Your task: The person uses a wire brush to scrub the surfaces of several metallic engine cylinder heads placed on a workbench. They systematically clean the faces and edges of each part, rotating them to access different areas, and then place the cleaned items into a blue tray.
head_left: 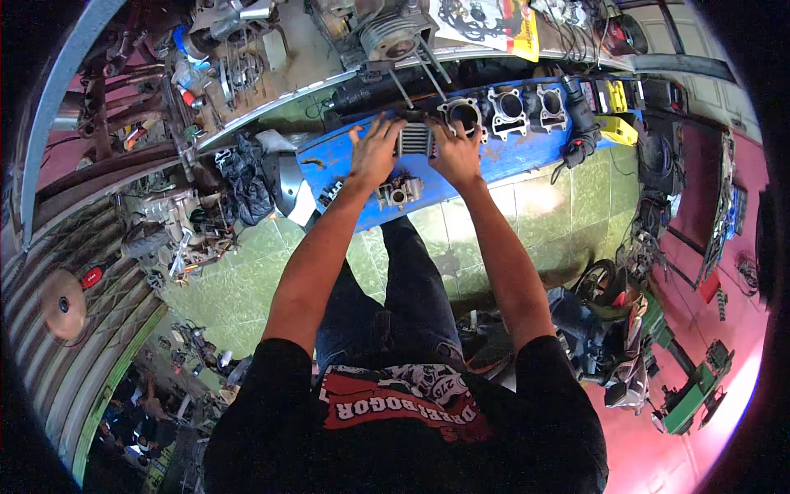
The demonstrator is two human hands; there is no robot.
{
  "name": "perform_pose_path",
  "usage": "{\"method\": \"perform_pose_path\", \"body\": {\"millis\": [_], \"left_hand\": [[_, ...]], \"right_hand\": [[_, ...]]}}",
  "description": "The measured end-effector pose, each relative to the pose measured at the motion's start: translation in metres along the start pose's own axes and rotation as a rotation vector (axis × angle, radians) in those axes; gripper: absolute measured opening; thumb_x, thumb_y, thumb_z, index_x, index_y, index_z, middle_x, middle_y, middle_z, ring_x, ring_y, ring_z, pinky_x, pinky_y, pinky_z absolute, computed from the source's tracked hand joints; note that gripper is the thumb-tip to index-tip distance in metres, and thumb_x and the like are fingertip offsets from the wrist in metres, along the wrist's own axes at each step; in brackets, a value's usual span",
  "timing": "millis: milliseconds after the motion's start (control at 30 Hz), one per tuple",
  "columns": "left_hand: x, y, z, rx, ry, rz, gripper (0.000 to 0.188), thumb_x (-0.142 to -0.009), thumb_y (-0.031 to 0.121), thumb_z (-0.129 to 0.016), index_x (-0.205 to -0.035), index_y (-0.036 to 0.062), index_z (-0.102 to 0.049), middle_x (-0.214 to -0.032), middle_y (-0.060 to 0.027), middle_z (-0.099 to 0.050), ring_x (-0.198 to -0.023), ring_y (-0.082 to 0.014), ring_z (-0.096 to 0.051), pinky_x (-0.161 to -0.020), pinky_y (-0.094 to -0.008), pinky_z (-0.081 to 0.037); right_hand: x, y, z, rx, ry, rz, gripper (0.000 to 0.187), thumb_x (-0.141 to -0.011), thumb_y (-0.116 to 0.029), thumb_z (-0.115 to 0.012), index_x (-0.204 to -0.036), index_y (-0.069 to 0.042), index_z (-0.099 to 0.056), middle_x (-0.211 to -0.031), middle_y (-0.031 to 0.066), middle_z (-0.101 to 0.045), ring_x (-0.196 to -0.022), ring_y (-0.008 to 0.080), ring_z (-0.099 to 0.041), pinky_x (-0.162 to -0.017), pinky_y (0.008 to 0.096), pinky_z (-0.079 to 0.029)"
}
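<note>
At the blue bench [494,169] both my arms reach forward to a finned metal engine cylinder [415,138]. My left hand [376,152] grips its left side, with the fingers over the far edge. On the opposite side my right hand [457,154] holds it with bent fingers, close beside a cylinder block with a round bore [463,114]. Two more cylinder blocks, one pale-rimmed [508,113] and one darker [550,109], stand in a row to the right. Nearer to me lies a small grey metal engine part [400,192]. The undersides of my fingers are hidden.
Behind the bench, a cluttered worktop carries a finned cylinder with long studs [393,39] and a yellow-edged package [525,33]. A black plastic bag [241,181] and engine parts [185,222] lie left. A yellow box [617,130] sits at the bench's right end.
</note>
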State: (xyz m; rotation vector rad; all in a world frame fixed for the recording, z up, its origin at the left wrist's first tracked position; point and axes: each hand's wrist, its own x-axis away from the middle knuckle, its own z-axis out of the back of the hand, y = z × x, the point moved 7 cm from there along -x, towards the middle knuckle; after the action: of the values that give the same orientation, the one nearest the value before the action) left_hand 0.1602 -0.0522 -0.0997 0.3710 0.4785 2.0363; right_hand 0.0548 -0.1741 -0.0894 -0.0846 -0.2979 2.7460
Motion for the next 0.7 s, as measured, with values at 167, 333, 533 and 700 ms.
{"method": "perform_pose_path", "body": {"millis": [167, 333, 533, 700], "left_hand": [[0.02, -0.001, 0.012, 0.002, -0.042, -0.022, 0.076, -0.065, 0.015, -0.087, -0.134, 0.0194, -0.057, -0.139, -0.0012, -0.061, -0.146, -0.0207, -0.04, -0.102, -0.0595, -0.026], [0.044, 0.021, 0.065, -0.063, -0.078, -0.115, 0.082, -0.061, 0.027, -0.092, -0.135, 0.0187, -0.058, -0.139, -0.0008, -0.061, -0.148, -0.0193, -0.037, -0.103, -0.0638, -0.026], [0.07, 0.045, 0.166, 0.079, -0.054, -0.153, 0.07, -0.063, 0.019, -0.084, -0.13, 0.0173, -0.062, -0.138, -0.0016, -0.062, -0.145, -0.0162, -0.041, -0.104, -0.0621, -0.025], [0.077, 0.058, 0.247, 0.028, 0.042, -0.228, 0.069, -0.063, 0.024, -0.085, -0.128, 0.0184, -0.063, -0.136, 0.0002, -0.063, -0.145, -0.0148, -0.042, -0.104, -0.0601, -0.025]], "right_hand": [[0.014, -0.021, 0.024, -0.048, 0.019, 0.025, 0.058, -0.068, -0.015, -0.075, -0.124, -0.013, -0.062, -0.115, 0.0079, -0.072, -0.122, 0.027, -0.056, -0.108, 0.0701, -0.027], [0.039, -0.05, 0.075, -0.129, 0.081, -0.025, 0.07, -0.062, -0.02, -0.082, -0.128, -0.014, -0.061, -0.128, 0.0057, -0.066, -0.125, 0.0292, -0.055, -0.109, 0.0687, -0.028], [0.04, -0.087, 0.148, -0.237, 0.065, 0.011, 0.086, -0.05, -0.03, -0.092, -0.128, -0.014, -0.06, -0.124, 0.0121, -0.065, -0.128, 0.0287, -0.054, -0.112, 0.0622, -0.026], [0.024, -0.12, 0.229, -0.288, 0.199, 0.14, 0.083, -0.047, -0.024, -0.089, -0.125, -0.013, -0.062, -0.118, 0.0099, -0.068, -0.126, 0.0283, -0.055, -0.113, 0.062, -0.025]]}}
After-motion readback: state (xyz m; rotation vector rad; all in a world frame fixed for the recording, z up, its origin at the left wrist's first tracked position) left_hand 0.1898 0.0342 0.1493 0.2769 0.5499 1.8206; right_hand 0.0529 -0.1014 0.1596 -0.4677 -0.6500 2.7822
